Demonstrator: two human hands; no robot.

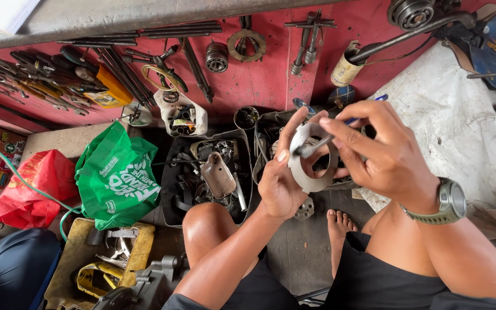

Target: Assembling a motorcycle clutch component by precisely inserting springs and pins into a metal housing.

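Red workshop boards hung with wrenches and rods back a cluttered floor, and above it the left hand (pixel 279 181) has its grip closed on a flat grey metal ring (pixel 311 163), thumb and fingers pinching the ring's left rim so it stands nearly upright, its open face turned toward the camera. Just to the ring's right, the right hand (pixel 383 155), wearing a wristwatch (pixel 452 201), clenches a slim blue-handled tool (pixel 340 129) whose long axis slants down-left, tip resting on the ring's upper rim. Below lie a black tray of parts (pixel 170 189), a green bag (pixel 116 178) and a white tarp (pixel 460 126).
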